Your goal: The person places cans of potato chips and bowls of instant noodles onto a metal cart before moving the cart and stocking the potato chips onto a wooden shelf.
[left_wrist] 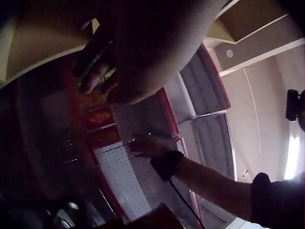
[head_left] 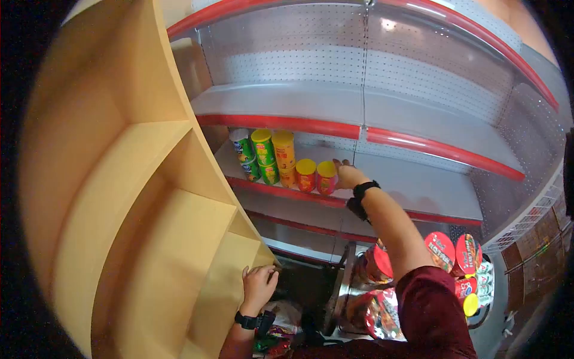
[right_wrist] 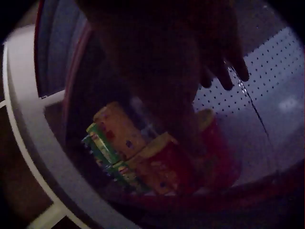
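On the lower shelf [head_left: 418,185], green, yellow-lidded and orange cans [head_left: 284,149] stand stacked two high at the left. Beside them stand two single red cans with yellow lids, one [head_left: 306,175] left of the other [head_left: 326,178]. My right hand [head_left: 351,177] is at the right side of the outer red can, its fingers extended; the right wrist view shows the fingers [right_wrist: 223,71] straight and apart. Whether it touches the can is hard to tell. My left hand [head_left: 259,287] hangs low by the wooden shelving, fingers loosely bent, holding nothing.
Wooden shelving [head_left: 197,209] curves along the left. At the lower right, a cart holds red-lidded tubs [head_left: 439,251], a red can with a yellow lid [head_left: 470,304] and white-green cans [head_left: 485,281]. A red-edged shelf [head_left: 281,124] runs above the cans.
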A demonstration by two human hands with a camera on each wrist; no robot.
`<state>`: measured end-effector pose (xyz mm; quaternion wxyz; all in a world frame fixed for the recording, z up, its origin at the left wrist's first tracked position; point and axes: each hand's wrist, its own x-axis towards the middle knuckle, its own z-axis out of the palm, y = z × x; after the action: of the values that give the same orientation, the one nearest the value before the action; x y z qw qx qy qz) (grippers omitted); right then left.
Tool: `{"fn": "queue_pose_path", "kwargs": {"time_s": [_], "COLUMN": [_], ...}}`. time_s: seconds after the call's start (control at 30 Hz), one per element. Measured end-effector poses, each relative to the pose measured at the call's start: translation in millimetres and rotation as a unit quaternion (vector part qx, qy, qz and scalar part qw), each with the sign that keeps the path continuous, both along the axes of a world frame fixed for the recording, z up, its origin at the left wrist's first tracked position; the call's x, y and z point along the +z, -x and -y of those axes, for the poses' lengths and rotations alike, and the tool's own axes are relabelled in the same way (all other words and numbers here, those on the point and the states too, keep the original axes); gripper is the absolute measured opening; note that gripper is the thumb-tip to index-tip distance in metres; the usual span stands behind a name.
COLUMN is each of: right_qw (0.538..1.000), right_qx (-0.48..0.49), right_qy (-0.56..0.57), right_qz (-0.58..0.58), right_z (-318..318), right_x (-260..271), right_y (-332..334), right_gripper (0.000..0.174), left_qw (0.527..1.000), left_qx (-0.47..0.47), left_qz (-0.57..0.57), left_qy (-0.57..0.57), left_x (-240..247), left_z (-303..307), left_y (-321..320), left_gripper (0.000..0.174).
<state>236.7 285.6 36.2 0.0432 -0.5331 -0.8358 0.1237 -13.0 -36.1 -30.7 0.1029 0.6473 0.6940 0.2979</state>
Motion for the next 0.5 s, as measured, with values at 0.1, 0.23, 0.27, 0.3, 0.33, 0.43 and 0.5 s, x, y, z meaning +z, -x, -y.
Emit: {"fn": "queue_pose_path", "kwargs": {"time_s": [0.1, 0.23, 0.27, 0.3, 0.33, 0.43, 0.5], "right_qw": [0.999, 0.998, 0.996, 0.995, 0.999, 0.999, 0.999], "right_qx": [-0.026, -0.058, -0.078, -0.084, -0.032, 0.028, 0.034], "right_qy": [-0.018, -0.018, 0.043, 0.048, 0.005, -0.037, -0.035], "right_qz": [-0.016, -0.033, -0.023, -0.022, -0.019, 0.005, 0.024], "right_z": [-38, -31, -19, -18, -18, 15, 53], "right_x": [-40, -23, -4, -5, -6, 24, 57], "right_y": [28, 43, 43, 37, 25, 2, -15], "right_gripper": [0.098, 0.093, 0.089, 0.089, 0.084, 0.077, 0.075], "left_qw": [1.0, 0.998, 0.997, 0.995, 0.992, 0.979, 0.963], "left_qx": [-0.016, -0.057, -0.073, -0.09, -0.112, -0.151, -0.154], "left_qz": [0.012, 0.017, 0.011, 0.005, 0.014, -0.018, -0.12], "left_qy": [-0.01, -0.025, -0.038, -0.051, -0.062, -0.136, -0.188], "left_x": [-10, -16, -12, -9, -9, -8, 9], "left_z": [-22, -67, -83, -99, -117, -179, -219], "left_y": [13, 18, 15, 12, 9, -12, -32], "left_gripper": [0.017, 0.02, 0.023, 0.027, 0.032, 0.045, 0.049]}}
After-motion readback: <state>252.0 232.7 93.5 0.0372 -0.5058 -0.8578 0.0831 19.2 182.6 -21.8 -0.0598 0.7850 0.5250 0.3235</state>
